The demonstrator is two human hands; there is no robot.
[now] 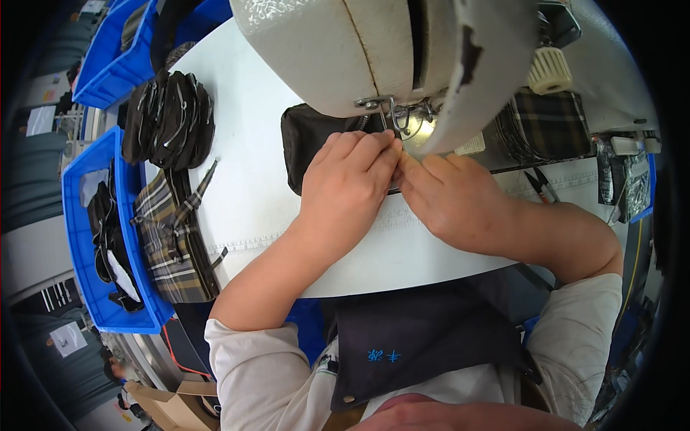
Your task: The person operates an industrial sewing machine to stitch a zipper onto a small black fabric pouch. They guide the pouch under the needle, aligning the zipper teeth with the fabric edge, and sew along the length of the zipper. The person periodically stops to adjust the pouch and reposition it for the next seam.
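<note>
A black fabric piece [298, 147] with a zipper near its upper edge lies on the bed of a sewing machine [323, 54]. My left hand [348, 176] rests over its right part, fingers pressed together and closed on the cloth. Beside it, my right hand [456, 197] is closed too, thumb and forefinger pinched against the left fingertips at the fabric's edge. Both sets of fingertips sit just below the needle and presser foot [392, 115], lit by a small lamp. My hands hide the cloth's right end.
Stacked black zippered pouches [169, 122] and plaid fabric pieces [172, 237] lie at the left, near blue bins [154, 302]. Right of the needle is a plaid fabric stack [550, 126]. Small thread snips [540, 187] lie by a ruler strip [575, 178] on the white table [251, 194].
</note>
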